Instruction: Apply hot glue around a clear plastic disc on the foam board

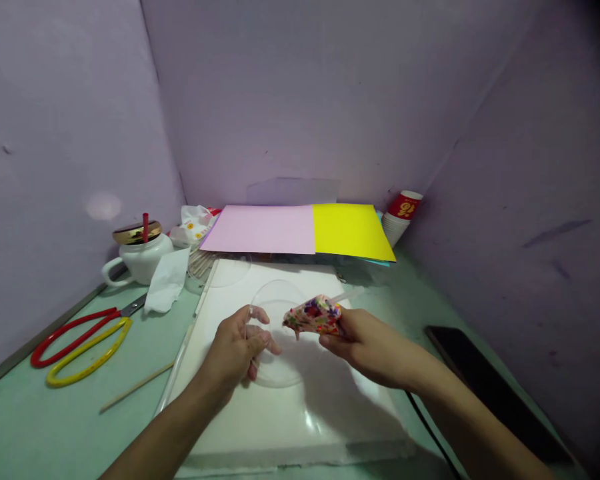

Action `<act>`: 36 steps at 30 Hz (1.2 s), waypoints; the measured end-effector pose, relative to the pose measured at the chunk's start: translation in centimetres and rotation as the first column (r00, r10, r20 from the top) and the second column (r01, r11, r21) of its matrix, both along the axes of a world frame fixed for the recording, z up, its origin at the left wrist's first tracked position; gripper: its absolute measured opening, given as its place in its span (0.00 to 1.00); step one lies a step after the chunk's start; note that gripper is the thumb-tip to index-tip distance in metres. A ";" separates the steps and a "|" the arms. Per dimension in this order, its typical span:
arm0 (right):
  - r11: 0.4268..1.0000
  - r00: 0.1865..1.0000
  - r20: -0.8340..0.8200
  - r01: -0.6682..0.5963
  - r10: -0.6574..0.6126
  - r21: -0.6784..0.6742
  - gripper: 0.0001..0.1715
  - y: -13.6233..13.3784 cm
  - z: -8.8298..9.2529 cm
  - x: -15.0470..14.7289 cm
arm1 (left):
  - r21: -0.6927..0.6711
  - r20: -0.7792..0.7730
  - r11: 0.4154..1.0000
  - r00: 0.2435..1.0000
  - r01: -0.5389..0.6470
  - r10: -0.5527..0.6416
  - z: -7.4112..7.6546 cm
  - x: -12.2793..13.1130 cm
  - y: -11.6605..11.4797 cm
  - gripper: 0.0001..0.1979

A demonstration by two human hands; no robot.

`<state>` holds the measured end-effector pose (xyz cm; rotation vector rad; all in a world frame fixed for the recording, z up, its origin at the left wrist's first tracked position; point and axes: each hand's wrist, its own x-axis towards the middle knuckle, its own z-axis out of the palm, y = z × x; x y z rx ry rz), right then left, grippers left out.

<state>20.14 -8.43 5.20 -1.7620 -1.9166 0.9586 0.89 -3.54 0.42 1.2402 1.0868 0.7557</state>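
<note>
My left hand (241,343) has its fingers curled round the left edge of a clear round plastic disc (287,370), tilted up over a white board. In my right hand (367,343) is a glue gun (313,316) with a bright multicoloured pattern. A translucent glue stick (351,294) pokes out of its back, and its tip points left, over the disc and towards my left hand. I cannot tell whether the tip touches the disc. My right fingers partly hide the grip.
The white board (280,427) lies on a green table (25,427). Scissors (87,340), a wooden stick (137,387), a tissue (167,280) and a white mug (143,260) are left. Behind stand pink paper (263,229), yellow paper (350,230) and paper cups (400,217). A phone (490,387) lies right, near a black cable (433,433).
</note>
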 end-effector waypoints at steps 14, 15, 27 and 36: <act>0.853 0.672 -0.581 0.153 -0.459 -0.498 0.14 0.6 -0.8 -0.5 | 0.376 -0.086 0.924 0.990 -0.073 0.113 0.3 -1.2 -0.1 0.06; 0.851 0.613 -0.638 0.112 -0.466 -0.513 0.14 0.6 -0.7 -0.7 | 0.488 -0.105 0.867 0.980 -0.097 0.168 0.4 -1.3 -0.2 0.04; 0.741 0.153 -0.863 -0.453 -0.482 -0.495 0.18 0.1 -1.7 -2.3 | 0.972 -0.231 0.127 0.887 0.196 0.399 0.7 -4.1 -0.5 0.17; 0.897 0.194 -0.933 -0.272 -0.303 -0.347 0.22 0.0 -4.4 -3.6 | 0.938 -0.120 -0.231 0.865 0.260 0.487 2.2 -3.9 -0.5 0.14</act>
